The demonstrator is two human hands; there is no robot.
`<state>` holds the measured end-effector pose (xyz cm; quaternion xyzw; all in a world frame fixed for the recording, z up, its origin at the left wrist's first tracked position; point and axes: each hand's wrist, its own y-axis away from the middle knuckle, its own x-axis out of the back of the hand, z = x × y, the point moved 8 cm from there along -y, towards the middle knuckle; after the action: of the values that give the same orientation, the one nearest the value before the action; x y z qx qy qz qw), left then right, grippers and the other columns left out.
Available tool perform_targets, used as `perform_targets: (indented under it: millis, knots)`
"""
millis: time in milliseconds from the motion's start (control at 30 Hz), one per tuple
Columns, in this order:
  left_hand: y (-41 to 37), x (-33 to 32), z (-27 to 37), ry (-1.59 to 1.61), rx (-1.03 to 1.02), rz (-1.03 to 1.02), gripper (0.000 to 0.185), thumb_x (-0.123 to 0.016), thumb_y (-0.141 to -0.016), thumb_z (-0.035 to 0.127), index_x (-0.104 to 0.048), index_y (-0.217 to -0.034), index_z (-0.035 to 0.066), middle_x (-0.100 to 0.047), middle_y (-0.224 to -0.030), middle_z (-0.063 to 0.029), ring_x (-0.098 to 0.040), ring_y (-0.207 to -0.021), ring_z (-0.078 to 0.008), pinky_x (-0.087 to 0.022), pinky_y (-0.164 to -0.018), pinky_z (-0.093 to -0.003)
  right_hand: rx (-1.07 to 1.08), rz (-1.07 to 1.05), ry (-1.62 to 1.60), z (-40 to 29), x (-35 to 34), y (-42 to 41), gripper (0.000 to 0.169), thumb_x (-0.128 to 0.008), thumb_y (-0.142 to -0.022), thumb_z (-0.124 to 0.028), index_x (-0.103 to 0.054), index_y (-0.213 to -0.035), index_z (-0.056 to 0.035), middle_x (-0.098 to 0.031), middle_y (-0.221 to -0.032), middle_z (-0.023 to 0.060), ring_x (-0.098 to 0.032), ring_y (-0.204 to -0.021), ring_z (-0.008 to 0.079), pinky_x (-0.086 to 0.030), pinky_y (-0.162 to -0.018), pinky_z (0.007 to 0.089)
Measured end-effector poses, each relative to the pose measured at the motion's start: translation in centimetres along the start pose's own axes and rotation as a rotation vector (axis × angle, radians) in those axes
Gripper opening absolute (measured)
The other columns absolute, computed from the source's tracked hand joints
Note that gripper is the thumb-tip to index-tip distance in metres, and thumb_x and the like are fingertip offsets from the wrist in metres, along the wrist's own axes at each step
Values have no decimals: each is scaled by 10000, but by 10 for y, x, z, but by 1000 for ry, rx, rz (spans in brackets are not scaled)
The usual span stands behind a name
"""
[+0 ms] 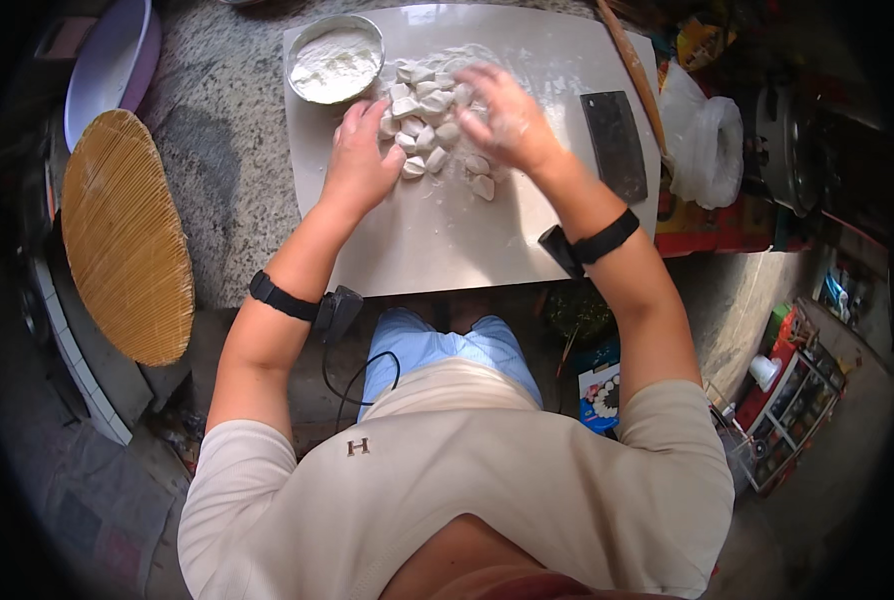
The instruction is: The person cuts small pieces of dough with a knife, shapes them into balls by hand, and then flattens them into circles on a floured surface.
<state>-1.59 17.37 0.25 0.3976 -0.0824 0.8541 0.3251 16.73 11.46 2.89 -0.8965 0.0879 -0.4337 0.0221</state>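
Observation:
A heap of floured dough pieces (426, 120) lies on a smooth pale board (432, 247), with loose flour spread around it. My left hand (363, 159) is at the heap's left edge, thumb and fingers apart, grasping nothing. Over the right side of the heap is my right hand (508, 120), slightly blurred, with its fingers spread and nothing visible in them; its palm is hidden. Two dough pieces (480, 180) sit apart from the heap, just below that hand. A bowl of white flour (336, 61) stands beyond my left fingertips.
On the board's right lies a dark rectangular blade (613, 146), with a wooden rolling pin (634, 75) along the edge. Left, a round ribbed tray (126, 240) overhangs the speckled counter (214, 75) near a purple basin (109, 75). A plastic bag (702, 142) and a metal pot (784, 150) stand right.

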Motion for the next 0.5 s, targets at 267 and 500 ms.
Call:
perform_targets:
  millis: [267, 500]
  knots:
    - [-40, -42, -13, 521, 274, -66, 724, -625, -795, 202, -333, -1428, 7, -529, -1232, -191, -572, -1044, -293, -464, -922, -383, -221, -161, 35, 2, -50, -19, 611, -546, -902, -438, -448, -1397, -92, -495, -1299, 221, -531, -1149, 393, -445, -982, 448]
    - [-23, -31, 24, 1249, 343, -206, 476, -518, -839, 94, -443, -1308, 71, -539, -1147, -74, -560, -1003, -171, -487, -837, -319, -200, -147, -497, -1, -39, -5, 664, -669, -824, -307, -435, -1396, -64, -512, -1300, 245, -551, -1161, 373, -457, -970, 404]
